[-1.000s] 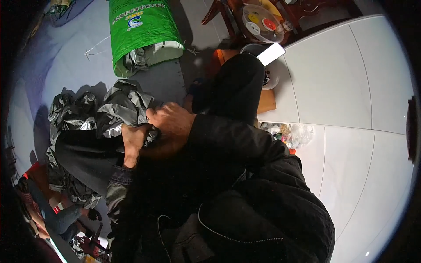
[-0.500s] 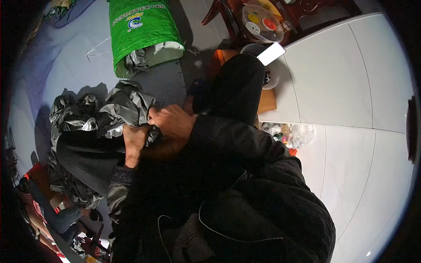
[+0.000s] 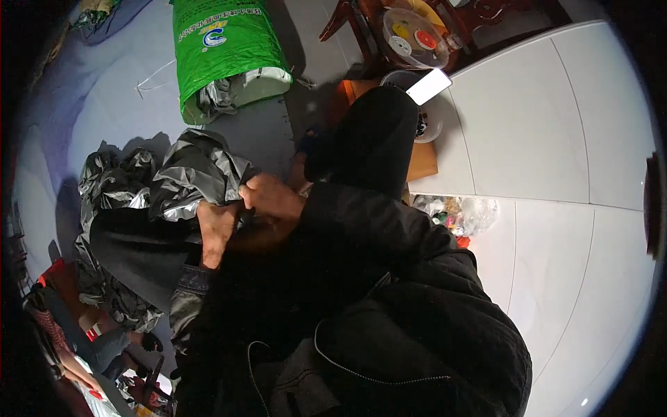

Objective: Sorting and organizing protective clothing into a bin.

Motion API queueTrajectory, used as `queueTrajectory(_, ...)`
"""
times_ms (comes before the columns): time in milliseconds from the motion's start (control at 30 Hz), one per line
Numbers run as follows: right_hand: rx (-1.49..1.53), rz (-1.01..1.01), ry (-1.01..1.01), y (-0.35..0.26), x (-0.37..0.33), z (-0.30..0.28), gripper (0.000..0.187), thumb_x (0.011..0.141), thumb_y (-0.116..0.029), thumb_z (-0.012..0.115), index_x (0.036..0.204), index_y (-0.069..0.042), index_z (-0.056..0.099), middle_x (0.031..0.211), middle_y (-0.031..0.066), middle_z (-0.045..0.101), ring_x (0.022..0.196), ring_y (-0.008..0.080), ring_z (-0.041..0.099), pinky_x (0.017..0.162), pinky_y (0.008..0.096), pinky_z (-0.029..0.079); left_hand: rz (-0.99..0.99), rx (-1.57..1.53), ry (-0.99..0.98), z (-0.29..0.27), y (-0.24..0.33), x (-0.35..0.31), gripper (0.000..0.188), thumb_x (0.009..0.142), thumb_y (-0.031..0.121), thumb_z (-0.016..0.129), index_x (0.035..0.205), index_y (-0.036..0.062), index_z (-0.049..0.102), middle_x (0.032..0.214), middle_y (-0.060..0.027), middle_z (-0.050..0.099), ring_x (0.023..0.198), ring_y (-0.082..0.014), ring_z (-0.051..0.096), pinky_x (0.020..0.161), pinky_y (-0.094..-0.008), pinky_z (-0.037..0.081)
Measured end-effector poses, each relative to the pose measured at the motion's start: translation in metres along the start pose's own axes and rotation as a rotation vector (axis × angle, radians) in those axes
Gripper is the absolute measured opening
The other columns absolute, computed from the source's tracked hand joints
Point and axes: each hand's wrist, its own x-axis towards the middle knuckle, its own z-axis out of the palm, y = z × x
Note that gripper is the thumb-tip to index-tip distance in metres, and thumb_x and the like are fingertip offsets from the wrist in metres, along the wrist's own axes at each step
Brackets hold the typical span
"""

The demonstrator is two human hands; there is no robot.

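Shiny silver-grey fabric (image 3: 201, 170) lies crumpled over my bent leg. My left hand (image 3: 217, 226) grips its near edge from below; the fabric hides most of those fingers. Beside it, to the right, my right hand (image 3: 271, 197) is closed with its fingers pinching the fabric's right edge. Whether a small tool or needle is between those fingers cannot be made out. More of the same fabric (image 3: 114, 184) is bunched at the left, hanging past my knee down to the floor.
Beyond the fabric lies a green woven sack (image 3: 229, 52) with grey material at its mouth. A white phone (image 3: 429, 87) rests over a clear tub (image 3: 432, 125) at the right, near a wooden stool holding a plastic bowl of thread spools (image 3: 399, 46). Another person's arm (image 3: 114, 342) shows at lower left.
My right hand has moved slightly down and closed more tightly at the fabric's edge. The fabric's right side has shifted a little to the right. My left hand stays nearly in place.
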Motion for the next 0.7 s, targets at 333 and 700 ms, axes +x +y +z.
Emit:
queueTrajectory(333,-0.830,-0.557,0.036,-0.012,-0.007,-0.021,0.025,0.086,-0.021,0.058,0.094,0.002,0.063,0.084,0.0197,0.064,0.074,0.0370,0.066,0.070,0.0508,0.052,-0.009,-0.033,0.092,0.005,0.019,-0.002,0.026,0.077,0.004,0.072,0.101,-0.0033,0.065,0.093,-0.0105,0.071,0.082,-0.0185,0.065,0.073,-0.0317,0.050)
queueTrajectory(700,-0.436,-0.367,0.086,0.014,0.007,-0.004,0.014,0.082,-0.014,0.060,0.090,-0.004,0.066,0.085,0.0200,0.063,0.083,0.0355,0.066,0.071,0.0468,0.053,-0.020,0.117,0.087,0.005,0.006,0.001,0.018,0.083,0.001,0.070,0.100,-0.0035,0.067,0.098,-0.0057,0.070,0.085,-0.0156,0.063,0.075,-0.0308,0.049)
